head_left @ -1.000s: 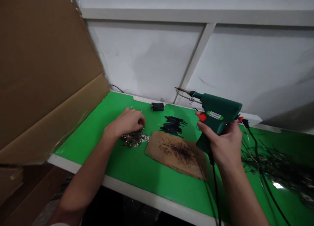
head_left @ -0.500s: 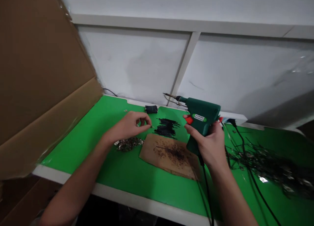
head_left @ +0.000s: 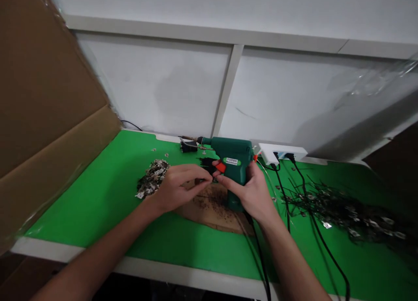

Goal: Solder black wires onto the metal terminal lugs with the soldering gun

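My right hand (head_left: 253,190) is wrapped round the handle of a green soldering gun (head_left: 231,151) with a red trigger. Its metal tip points left, above the table. My left hand (head_left: 183,183) pinches at the fingertips, which meet the thumb and finger of the right hand just below the trigger. Whatever sits in that pinch is too small to make out. Beneath both hands lies a brown cardboard piece (head_left: 199,214) with dark specks. Behind them, a pile of black wires (head_left: 206,163) is partly covered by the gun and fingers.
Small metal parts (head_left: 152,179) are heaped left of my left hand. A dark bundle (head_left: 188,147) lies near the back edge. On the right are a white power strip (head_left: 277,152), black cables (head_left: 315,218) and a tangled heap of wires with metal ends (head_left: 352,216). Cardboard (head_left: 58,148) stands at left.
My hands have come together, fingertips now meeting below the trigger. The soldering gun has moved left and slightly down. The view has shifted a little to the right.
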The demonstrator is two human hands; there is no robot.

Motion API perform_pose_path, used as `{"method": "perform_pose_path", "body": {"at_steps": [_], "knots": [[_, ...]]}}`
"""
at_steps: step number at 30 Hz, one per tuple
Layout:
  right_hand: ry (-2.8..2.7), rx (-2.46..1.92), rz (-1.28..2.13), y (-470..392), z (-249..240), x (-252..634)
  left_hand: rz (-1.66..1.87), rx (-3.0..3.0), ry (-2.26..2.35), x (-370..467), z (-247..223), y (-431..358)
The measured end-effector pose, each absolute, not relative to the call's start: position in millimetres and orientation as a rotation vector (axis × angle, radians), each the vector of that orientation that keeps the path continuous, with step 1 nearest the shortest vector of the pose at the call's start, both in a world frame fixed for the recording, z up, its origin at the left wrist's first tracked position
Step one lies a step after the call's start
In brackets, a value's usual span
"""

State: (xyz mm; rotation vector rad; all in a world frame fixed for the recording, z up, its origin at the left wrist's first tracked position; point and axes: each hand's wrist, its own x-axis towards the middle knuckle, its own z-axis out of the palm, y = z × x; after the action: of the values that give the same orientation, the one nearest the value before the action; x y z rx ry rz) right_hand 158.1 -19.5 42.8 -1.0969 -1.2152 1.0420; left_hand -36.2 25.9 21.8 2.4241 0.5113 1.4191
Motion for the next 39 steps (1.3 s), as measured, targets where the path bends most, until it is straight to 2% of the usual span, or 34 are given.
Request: {"method": "perform_pose_path", "body": {"at_steps": [13, 18, 26, 33, 39], "knots": [[-1.211, -1.099, 1.047, -21, 43, 156, 1.415, 2.416, 0.625, -33, 23, 21], [-1.209, -1.101, 1.006, -17, 43, 161, 1.287, 2.475, 0.676, -32, 19, 20], [-0.890, -1.088, 0.673, -6, 50, 186, 0.877, 2.892, 0.481, -7, -18, 11], [-0.859, -1.056, 0.728, -4, 47, 182, 0.760, 3.096, 0.494, -11, -21, 15], [-0.879, -1.067, 0.774, -6, 44, 179, 0.747, 2.898, 0.597, -15, -15, 14]]}}
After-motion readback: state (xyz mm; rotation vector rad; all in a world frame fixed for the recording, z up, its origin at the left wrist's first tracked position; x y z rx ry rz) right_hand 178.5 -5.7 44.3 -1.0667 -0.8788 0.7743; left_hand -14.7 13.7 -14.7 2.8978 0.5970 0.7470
